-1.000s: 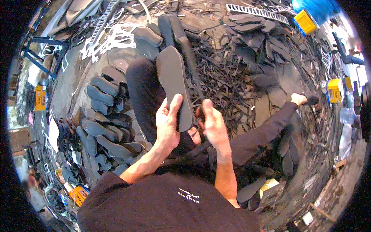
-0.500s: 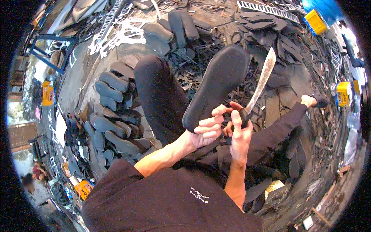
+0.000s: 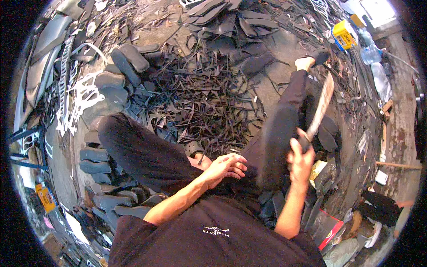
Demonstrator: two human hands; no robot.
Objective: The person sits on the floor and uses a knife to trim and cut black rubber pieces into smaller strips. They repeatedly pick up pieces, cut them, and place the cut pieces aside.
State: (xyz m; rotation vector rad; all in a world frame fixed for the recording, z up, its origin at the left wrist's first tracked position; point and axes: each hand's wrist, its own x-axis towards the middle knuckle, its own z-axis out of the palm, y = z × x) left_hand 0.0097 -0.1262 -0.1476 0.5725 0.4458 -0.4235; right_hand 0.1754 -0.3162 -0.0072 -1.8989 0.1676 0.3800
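Note:
In my right hand [image 3: 300, 164] is the dark handle of a long curved knife [image 3: 323, 103], its worn blade pointing up and away. A black shoe sole [image 3: 278, 147], blurred by motion, stands beside that hand over my right leg. It meets the fingers, but how it is held is hidden. My left hand [image 3: 226, 167] hovers near my lap with fingers loosely bent and nothing in it.
A heap of thin black trimmings [image 3: 204, 98] covers the ground between my legs. Stacked soles [image 3: 95, 160] lie at left, with another pile of soles [image 3: 222, 20] ahead. A yellow box [image 3: 344, 34] and plastic bottles [image 3: 378, 71] stand at far right.
My left hand has come off the sole and drawn back toward my lap. The sole and the knife have moved right with my right hand, and the view has turned right.

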